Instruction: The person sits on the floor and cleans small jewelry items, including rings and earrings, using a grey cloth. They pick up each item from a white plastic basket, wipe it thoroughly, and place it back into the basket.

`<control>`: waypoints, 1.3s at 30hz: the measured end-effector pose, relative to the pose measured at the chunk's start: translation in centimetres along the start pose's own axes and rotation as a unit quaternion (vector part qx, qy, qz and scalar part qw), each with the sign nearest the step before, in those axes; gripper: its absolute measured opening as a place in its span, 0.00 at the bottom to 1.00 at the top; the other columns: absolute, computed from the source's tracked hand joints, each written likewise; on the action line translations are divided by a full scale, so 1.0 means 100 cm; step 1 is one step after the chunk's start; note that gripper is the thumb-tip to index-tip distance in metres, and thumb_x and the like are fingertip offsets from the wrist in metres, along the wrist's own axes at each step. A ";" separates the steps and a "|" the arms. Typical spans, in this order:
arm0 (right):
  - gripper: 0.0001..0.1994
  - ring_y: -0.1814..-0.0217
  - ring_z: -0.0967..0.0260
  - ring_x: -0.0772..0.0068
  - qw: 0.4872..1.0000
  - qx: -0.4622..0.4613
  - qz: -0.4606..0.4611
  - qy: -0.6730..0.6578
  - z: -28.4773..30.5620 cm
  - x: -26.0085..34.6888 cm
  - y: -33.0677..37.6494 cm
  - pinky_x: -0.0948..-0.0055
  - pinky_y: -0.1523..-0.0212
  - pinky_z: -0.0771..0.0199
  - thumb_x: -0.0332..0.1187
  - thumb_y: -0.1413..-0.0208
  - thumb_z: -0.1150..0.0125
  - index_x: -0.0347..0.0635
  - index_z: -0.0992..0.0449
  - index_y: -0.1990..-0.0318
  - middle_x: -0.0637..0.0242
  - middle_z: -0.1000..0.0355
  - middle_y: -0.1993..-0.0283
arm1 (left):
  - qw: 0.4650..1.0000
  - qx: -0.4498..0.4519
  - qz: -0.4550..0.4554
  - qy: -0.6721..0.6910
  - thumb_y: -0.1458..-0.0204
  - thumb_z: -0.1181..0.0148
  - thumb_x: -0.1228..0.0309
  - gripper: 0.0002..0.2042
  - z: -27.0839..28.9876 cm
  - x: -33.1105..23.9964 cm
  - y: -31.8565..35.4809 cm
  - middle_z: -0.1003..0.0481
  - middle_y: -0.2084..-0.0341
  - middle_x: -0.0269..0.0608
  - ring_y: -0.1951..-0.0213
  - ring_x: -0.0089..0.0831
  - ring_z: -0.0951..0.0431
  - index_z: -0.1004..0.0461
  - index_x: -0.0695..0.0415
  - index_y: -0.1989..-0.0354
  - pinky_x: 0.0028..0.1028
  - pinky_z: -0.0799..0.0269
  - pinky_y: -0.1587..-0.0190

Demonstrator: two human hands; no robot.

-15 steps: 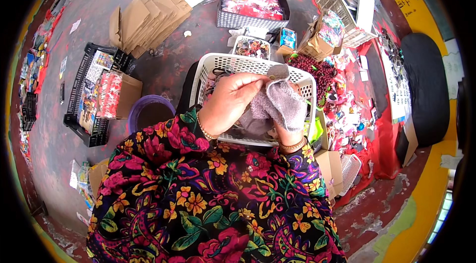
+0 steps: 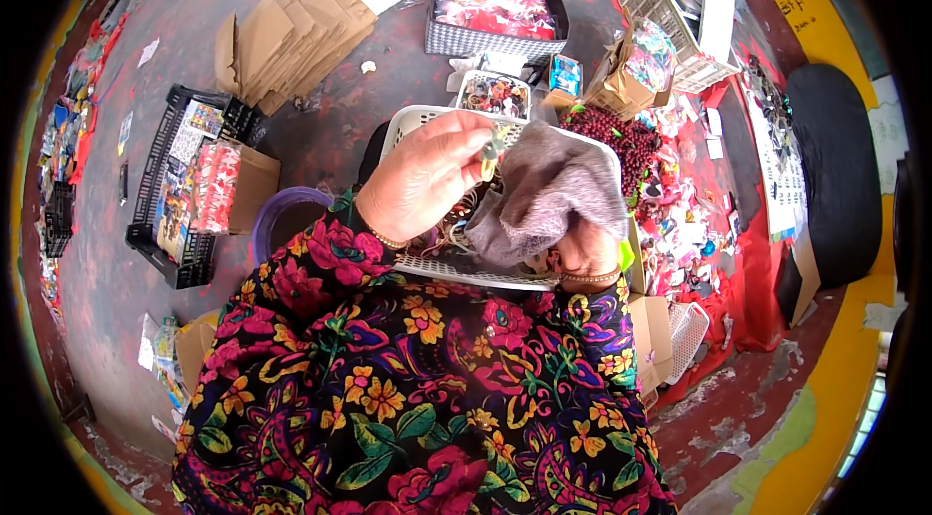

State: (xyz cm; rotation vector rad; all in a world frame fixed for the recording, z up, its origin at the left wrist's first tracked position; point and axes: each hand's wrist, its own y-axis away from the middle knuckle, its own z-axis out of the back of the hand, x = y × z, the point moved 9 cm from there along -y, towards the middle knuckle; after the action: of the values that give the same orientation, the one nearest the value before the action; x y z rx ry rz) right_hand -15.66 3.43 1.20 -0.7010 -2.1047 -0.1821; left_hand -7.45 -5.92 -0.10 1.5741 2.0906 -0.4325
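My left hand [image 2: 422,180] pinches a small, shiny green-and-gold piece [image 2: 491,162] between thumb and fingertips; its kind is too small to make out. A crumpled grey-mauve knitted cloth [image 2: 539,187] drapes over my right hand [image 2: 590,251], which grips it from below, with most of its fingers hidden. Both hands are above a white perforated plastic basket [image 2: 466,272] in front of me. Inside it, partly covered by the cloth and my left hand, lie mixed small accessories [image 2: 456,224] and dark cords.
Beyond the basket stand a small white basket of trinkets [image 2: 493,96] and a grey-white bin of pink packets [image 2: 495,41]. A purple bucket [image 2: 264,224] and black crate [image 2: 173,267] are left. Dark red berry strands [image 2: 621,148] and scattered trinkets lie right.
My left hand has pulled left, away from the cloth, with the small piece in its fingertips. The cloth has spread out, and my right hand has shifted slightly right.
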 end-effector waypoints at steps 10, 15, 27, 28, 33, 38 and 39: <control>0.15 0.54 0.35 0.66 0.974 -0.160 -0.012 -0.159 0.049 -0.016 0.020 0.72 0.54 0.34 0.31 0.47 0.48 0.33 0.35 0.54 0.58 0.33 0.56 | 0.997 0.039 0.062 0.010 0.47 0.56 0.78 0.11 -0.007 -0.005 0.010 0.31 0.61 0.46 0.57 0.33 0.29 0.38 0.63 0.55 0.29 0.33 0.54; 0.18 0.52 0.36 0.68 0.990 -0.105 -0.036 -0.092 0.049 -0.029 0.025 0.73 0.51 0.36 0.30 0.47 0.46 0.34 0.37 0.49 0.61 0.34 0.53 | 0.992 0.070 0.050 -0.087 0.44 0.57 0.76 0.09 -0.010 0.000 0.009 0.31 0.61 0.45 0.58 0.31 0.29 0.39 0.62 0.56 0.28 0.33 0.56; 0.15 0.62 0.33 0.76 0.981 -0.109 0.001 0.161 0.033 -0.029 0.024 0.77 0.61 0.30 0.26 0.53 0.41 0.36 0.32 0.56 0.66 0.31 0.61 | 0.893 0.080 -0.072 -0.437 0.45 0.54 0.75 0.07 -0.019 0.012 0.004 0.37 0.67 0.29 0.64 0.14 0.38 0.43 0.59 0.60 0.16 0.40 0.61; 0.14 0.62 0.33 0.76 0.976 -0.111 0.015 0.188 0.034 -0.027 0.024 0.77 0.61 0.30 0.26 0.52 0.41 0.36 0.32 0.56 0.66 0.31 0.61 | 0.889 0.081 -0.083 -0.442 0.45 0.53 0.75 0.08 -0.020 0.012 0.004 0.37 0.67 0.30 0.63 0.14 0.37 0.43 0.59 0.60 0.16 0.40 0.61; 0.12 0.60 0.35 0.77 0.874 -0.087 0.129 0.461 0.023 -0.009 0.019 0.79 0.60 0.33 0.28 0.49 0.45 0.36 0.32 0.57 0.66 0.32 0.61 | 0.858 0.089 -0.094 -0.497 0.46 0.53 0.75 0.09 -0.034 0.010 0.004 0.34 0.64 0.34 0.61 0.16 0.35 0.43 0.60 0.58 0.18 0.38 0.59; 0.08 0.62 0.34 0.74 0.910 -0.095 0.118 0.386 0.024 0.004 0.011 0.77 0.60 0.33 0.30 0.44 0.53 0.38 0.32 0.59 0.67 0.31 0.62 | 0.909 0.084 -0.087 -0.399 0.47 0.58 0.80 0.06 -0.034 0.015 0.006 0.33 0.72 0.37 0.68 0.21 0.32 0.43 0.60 0.62 0.22 0.36 0.64; 0.09 0.61 0.34 0.73 0.961 -0.183 0.062 0.198 0.048 -0.011 0.014 0.75 0.59 0.33 0.32 0.43 0.54 0.39 0.32 0.58 0.67 0.31 0.62 | 0.918 0.092 -0.068 -0.379 0.46 0.58 0.80 0.05 -0.034 0.012 0.006 0.33 0.72 0.37 0.67 0.21 0.32 0.43 0.60 0.62 0.22 0.36 0.64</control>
State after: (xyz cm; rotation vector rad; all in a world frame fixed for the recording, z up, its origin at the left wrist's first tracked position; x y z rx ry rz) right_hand -17.82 5.93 -2.74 -0.9248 -1.6517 -0.6037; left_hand -7.82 -2.98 2.07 1.0868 1.5713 -1.1152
